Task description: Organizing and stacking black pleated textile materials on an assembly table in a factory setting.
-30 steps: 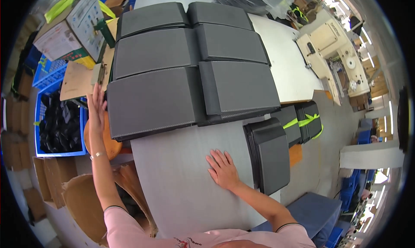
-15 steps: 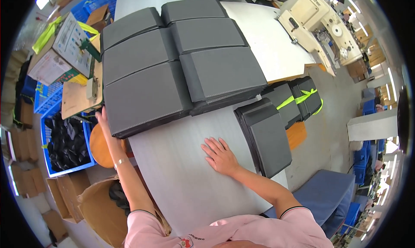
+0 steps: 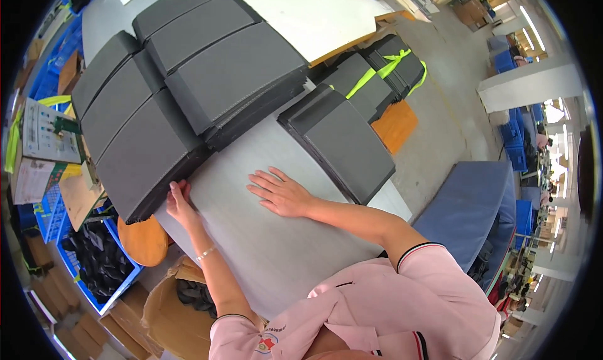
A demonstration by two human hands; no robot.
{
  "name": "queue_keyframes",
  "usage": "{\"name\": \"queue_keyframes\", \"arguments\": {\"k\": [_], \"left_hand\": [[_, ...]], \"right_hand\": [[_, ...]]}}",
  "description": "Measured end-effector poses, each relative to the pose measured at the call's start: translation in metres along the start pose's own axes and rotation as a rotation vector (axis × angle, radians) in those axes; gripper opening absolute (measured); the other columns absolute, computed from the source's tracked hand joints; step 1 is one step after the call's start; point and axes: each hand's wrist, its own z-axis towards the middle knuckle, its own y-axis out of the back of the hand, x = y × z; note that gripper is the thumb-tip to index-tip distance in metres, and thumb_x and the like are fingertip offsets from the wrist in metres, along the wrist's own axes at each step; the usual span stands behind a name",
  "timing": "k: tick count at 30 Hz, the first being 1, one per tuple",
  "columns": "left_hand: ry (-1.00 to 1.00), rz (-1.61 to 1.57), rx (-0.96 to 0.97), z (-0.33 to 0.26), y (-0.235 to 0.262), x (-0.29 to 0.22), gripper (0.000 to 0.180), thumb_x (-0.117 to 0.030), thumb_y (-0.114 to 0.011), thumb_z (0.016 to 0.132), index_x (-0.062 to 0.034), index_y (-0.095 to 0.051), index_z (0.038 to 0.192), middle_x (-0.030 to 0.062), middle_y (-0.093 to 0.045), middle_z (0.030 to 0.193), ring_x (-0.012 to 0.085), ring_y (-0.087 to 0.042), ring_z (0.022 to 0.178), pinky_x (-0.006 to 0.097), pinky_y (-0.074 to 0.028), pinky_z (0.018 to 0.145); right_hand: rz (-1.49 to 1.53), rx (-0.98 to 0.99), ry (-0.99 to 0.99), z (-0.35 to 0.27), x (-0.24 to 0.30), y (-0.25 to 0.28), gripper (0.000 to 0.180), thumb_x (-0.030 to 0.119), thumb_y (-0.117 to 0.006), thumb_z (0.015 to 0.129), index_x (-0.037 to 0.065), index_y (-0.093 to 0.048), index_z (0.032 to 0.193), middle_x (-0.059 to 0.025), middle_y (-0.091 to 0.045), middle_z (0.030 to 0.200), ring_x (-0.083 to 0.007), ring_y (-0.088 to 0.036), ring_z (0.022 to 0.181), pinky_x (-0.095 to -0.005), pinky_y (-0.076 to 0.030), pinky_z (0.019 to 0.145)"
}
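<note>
Risk of the near stack sliding off the table edge: already overhanging at the lower left corner, held there only by left hand, fingers curled on the corner, pinching the bottom edge as far as visible. Possible also a shift of the upper panels, since loose and many in one pile. Right hand flat on the bare table, fingers spread, holding nothing, near the side stack but apart from it. Near stack: dark grey, thin rectangular panels, matte, ribbed at the edge, lying at the table's left side, touching the neighbour stacks. More panels tied with yellow strap beyond the table.
</note>
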Motion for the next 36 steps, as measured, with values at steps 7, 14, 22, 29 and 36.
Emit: {"name": "queue_keyframes", "arguments": {"k": [7, 14, 22, 29, 36], "left_hand": [[-0.034, -0.09, 0.082, -0.003, 0.0, 0.003, 0.039, -0.031, -0.07, 0.104, 0.0004, -0.067, 0.126, 0.0083, -0.07, 0.124, 0.0145, -0.063, 0.117, 0.033, -0.052, 0.101], [0.058, 0.372, 0.136, -0.143, -0.01, -0.012, 0.051, -0.027, -0.063, 0.106, 0.0037, -0.054, 0.146, 0.0127, -0.059, 0.144, 0.0248, -0.055, 0.133, 0.039, -0.042, 0.114], [-0.135, 0.782, 0.154, -0.289, -0.011, 0.03, 0.055, -0.024, -0.062, 0.106, 0.0026, -0.048, 0.152, 0.0182, -0.032, 0.167, 0.0286, -0.045, 0.144, 0.042, -0.041, 0.116], [0.035, 0.957, -0.061, -0.402, -0.025, 0.038, 0.06, -0.029, -0.063, 0.104, 0.0031, -0.047, 0.152, 0.0184, -0.033, 0.167, 0.0361, -0.044, 0.145, 0.045, -0.039, 0.117], [0.041, 1.211, -0.133, -0.518, -0.135, 0.098, 0.066, -0.031, -0.066, 0.099, 0.0049, -0.048, 0.151, 0.024, -0.041, 0.161, 0.0396, -0.042, 0.147, 0.046, -0.035, 0.12]], "right_hand": [[0.001, -0.045, 0.019, -0.006, -0.002, -0.011, 0.058, 0.033, -0.062, 0.102, 0.012, -0.047, 0.154, -0.0112, -0.039, 0.165, -0.0265, -0.033, 0.155, -0.0507, -0.021, 0.128], [0.039, -0.139, 0.084, 0.003, 0.006, -0.023, 0.056, 0.034, -0.058, 0.103, 0.01, -0.049, 0.152, -0.0125, -0.041, 0.164, -0.0268, -0.031, 0.156, -0.0511, -0.019, 0.129], [0.13, 0.01, 0.032, -0.056, 0.005, -0.024, 0.049, 0.028, -0.068, 0.092, 0.008, -0.063, 0.137, -0.0155, -0.047, 0.156, -0.0302, -0.036, 0.152, -0.0522, -0.024, 0.126], [0.992, 0.421, 0.168, -0.275, -0.03, 0.067, 0.049, 0.03, -0.07, 0.098, -0.003, -0.064, 0.133, -0.0203, -0.071, 0.121, -0.0339, -0.068, 0.113, -0.0424, -0.052, 0.101], [1.412, 0.456, -0.471, -0.52, -0.215, 0.18, 0.048, 0.034, -0.066, 0.104, 0.002, -0.062, 0.14, -0.0108, -0.07, 0.132, -0.0193, -0.066, 0.118, -0.0346, -0.051, 0.104]]}}
